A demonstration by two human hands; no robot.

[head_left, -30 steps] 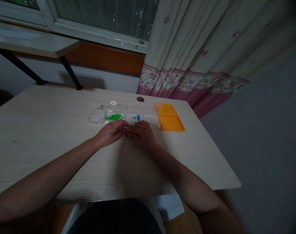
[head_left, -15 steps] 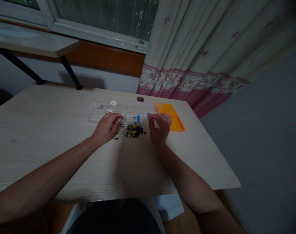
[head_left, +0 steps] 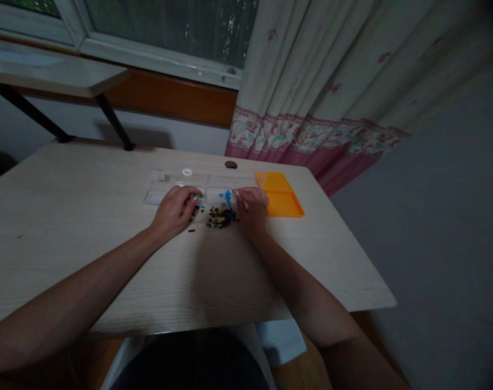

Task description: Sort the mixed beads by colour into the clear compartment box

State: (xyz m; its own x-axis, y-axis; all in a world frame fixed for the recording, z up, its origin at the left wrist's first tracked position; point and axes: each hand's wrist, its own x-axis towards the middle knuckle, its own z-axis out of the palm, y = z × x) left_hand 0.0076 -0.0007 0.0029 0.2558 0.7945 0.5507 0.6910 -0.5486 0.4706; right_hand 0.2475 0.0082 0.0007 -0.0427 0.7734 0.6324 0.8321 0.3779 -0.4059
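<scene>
A small heap of mixed dark, blue and yellow beads (head_left: 219, 216) lies on the pale wooden table (head_left: 87, 216). Behind it stands a clear compartment box (head_left: 160, 190) with a few blue beads (head_left: 227, 195) in one cell. My left hand (head_left: 175, 210) rests to the left of the heap, fingers curled, tips pinched over the cell with green beads. My right hand (head_left: 252, 208) sits to the right of the heap, fingers bent with the tips at the box's front edge. What either pinch holds is too small to make out.
An orange lid or tray (head_left: 279, 201) lies right of the box. A single dark bead (head_left: 191, 231) lies apart on the table. A cable hole (head_left: 230, 164) is near the far edge. Curtain (head_left: 311, 81), window and a second desk (head_left: 47, 70) stand behind.
One second ago both hands were together over the heap. They parted, uncovering the beads. Since half a second ago my right hand has come back left, from the orange tray toward the box.
</scene>
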